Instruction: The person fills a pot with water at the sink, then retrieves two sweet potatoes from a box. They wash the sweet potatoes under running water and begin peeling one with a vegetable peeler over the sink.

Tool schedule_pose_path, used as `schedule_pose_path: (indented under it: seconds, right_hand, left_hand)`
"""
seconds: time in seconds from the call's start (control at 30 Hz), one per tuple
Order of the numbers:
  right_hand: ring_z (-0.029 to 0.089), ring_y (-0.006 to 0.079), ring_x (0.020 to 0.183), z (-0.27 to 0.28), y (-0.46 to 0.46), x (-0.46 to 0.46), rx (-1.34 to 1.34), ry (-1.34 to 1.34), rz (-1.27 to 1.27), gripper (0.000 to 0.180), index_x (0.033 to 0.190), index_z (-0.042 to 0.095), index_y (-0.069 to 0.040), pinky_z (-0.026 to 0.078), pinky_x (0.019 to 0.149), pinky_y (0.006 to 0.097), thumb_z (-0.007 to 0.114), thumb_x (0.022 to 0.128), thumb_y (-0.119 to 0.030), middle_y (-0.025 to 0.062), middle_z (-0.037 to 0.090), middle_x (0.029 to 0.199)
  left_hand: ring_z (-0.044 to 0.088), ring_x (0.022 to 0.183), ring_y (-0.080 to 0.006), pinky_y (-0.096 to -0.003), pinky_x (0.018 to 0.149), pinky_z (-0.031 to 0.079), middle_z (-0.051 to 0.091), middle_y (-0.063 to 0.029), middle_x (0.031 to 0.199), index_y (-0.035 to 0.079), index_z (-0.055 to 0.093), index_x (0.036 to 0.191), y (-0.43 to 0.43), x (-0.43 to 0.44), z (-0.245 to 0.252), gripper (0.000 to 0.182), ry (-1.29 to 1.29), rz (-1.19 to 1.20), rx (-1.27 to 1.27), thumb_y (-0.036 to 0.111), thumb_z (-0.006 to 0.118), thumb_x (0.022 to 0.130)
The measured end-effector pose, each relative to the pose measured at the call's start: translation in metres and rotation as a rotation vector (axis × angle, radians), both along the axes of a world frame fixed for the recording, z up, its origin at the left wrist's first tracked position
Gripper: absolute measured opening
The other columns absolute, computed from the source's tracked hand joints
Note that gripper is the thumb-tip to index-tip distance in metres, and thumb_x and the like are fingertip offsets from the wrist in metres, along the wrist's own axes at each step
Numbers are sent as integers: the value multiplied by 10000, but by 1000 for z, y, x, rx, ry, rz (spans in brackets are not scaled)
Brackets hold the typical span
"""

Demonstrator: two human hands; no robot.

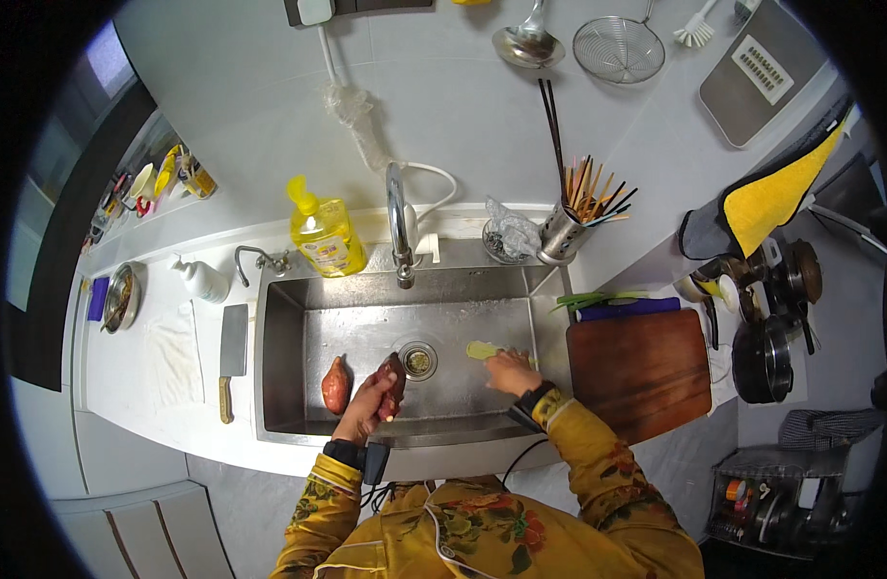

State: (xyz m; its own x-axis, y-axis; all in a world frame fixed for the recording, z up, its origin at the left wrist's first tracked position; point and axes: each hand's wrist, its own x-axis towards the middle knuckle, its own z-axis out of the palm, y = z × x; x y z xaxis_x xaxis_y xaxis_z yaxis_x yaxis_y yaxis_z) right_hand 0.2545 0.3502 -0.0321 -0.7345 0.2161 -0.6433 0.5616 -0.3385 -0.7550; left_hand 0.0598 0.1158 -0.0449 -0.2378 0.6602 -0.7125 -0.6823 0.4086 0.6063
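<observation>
My left hand (369, 407) holds a reddish sweet potato (392, 387) over the stainless steel sink (458, 326), just left of its drain. Another sweet potato (335, 386) lies on the sink floor further left. On the right side of the basin, my right hand (513, 372) is at a pale green, flat item (481, 350), perhaps a cloth or scouring pad; its fingers touch or cover the item's right end, and whether they grip it cannot be told. The faucet (398, 224) arches over the back of the sink.
A cleaver (233, 347) lies on the counter left of the sink. Behind stand a yellow dish soap bottle (331, 242) and a metal chopstick holder (561, 235). On the right are a wooden cutting board (638, 369), green onions (595, 298) and a black pot (761, 360).
</observation>
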Motion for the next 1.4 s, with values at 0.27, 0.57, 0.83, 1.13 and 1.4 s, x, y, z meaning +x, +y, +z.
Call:
schedule_pose_path:
  seconds: [0.27, 0.57, 0.83, 1.13, 1.4]
  right_hand:
    - [568, 261, 1132, 37, 3, 34, -561, 706, -218, 465, 1325, 475, -48, 439, 977, 404, 567, 939, -292, 143, 584, 1228]
    - [617, 144, 853, 179, 55, 6, 914, 543, 92, 341, 1160, 612, -77, 508, 746, 305, 666, 859, -227, 67, 665, 1003]
    - [653, 204, 830, 447, 171, -63, 1412, 688, -771, 493, 1255, 518, -21, 518, 683, 313, 682, 810, -156, 114, 617, 1060]
    - [554, 405, 1081, 501, 232, -127, 1937, 274, -1032, 730, 1354, 328, -57, 458, 891, 469, 719, 761, -226, 226, 557, 1205]
    - [603, 351, 999, 518, 220, -131, 1861, 601, -1213, 690, 1345, 322, -42, 488, 834, 414, 680, 758, -107, 215, 532, 1211]
  left_hand:
    - [590, 692, -177, -293, 529, 495, 600, -43, 843, 123, 516, 1181, -24, 9, -42, 357, -204, 204, 101, 304, 638, 899]
    - [542, 504, -176, -336, 452, 461, 561, -35, 608, 123, 539, 898, -44, 14, -57, 215, -116, 52, 50, 332, 581, 930]
    - [380, 396, -99, -253, 343, 315, 416, 42, 533, 171, 524, 879, -47, 35, -5, 130, -128, 157, 111, 274, 573, 943]
    - [416, 407, -113, -267, 341, 367, 441, 19, 544, 136, 555, 1013, -43, 39, 8, 169, -92, 182, -31, 276, 597, 927]
    - [419, 423, -102, -255, 345, 363, 436, 25, 547, 145, 526, 1056, -48, 45, 21, 244, -135, 192, 73, 305, 632, 905]
